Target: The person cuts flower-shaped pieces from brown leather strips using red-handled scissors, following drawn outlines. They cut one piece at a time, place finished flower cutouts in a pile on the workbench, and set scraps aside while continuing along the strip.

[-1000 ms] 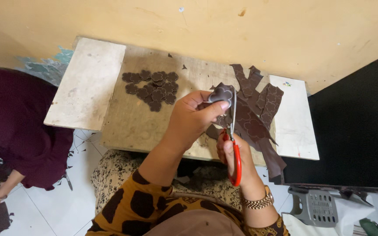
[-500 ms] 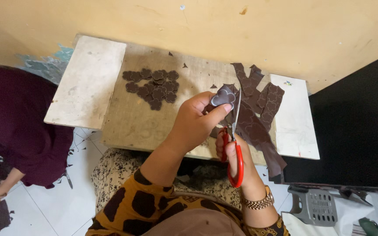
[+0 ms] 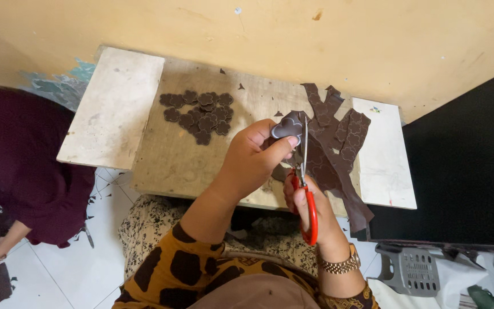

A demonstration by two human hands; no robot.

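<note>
My left hand point(image 3: 254, 157) pinches a small dark brown flower-shaped leather piece point(image 3: 286, 126) above the low wooden board point(image 3: 167, 160). My right hand point(image 3: 310, 209) grips red-handled scissors point(image 3: 304, 189), whose blades point up and meet the edge of that piece. A pile of several cut brown flower shapes point(image 3: 199, 111) lies on the board to the left. Long brown leather strips point(image 3: 335, 151) marked with flower outlines lie under and to the right of the scissors.
A pale slab point(image 3: 112, 109) lies at the board's left end, a white one point(image 3: 384, 154) at its right. Another person in dark maroon point(image 3: 18, 166) sits at left. A black panel point(image 3: 464, 166) fills the right; a grey plastic basket point(image 3: 413, 269) sits below.
The flower piece has turned slightly in my left hand while the scissors work around its edge. Both hands have stayed in nearly the same spot.
</note>
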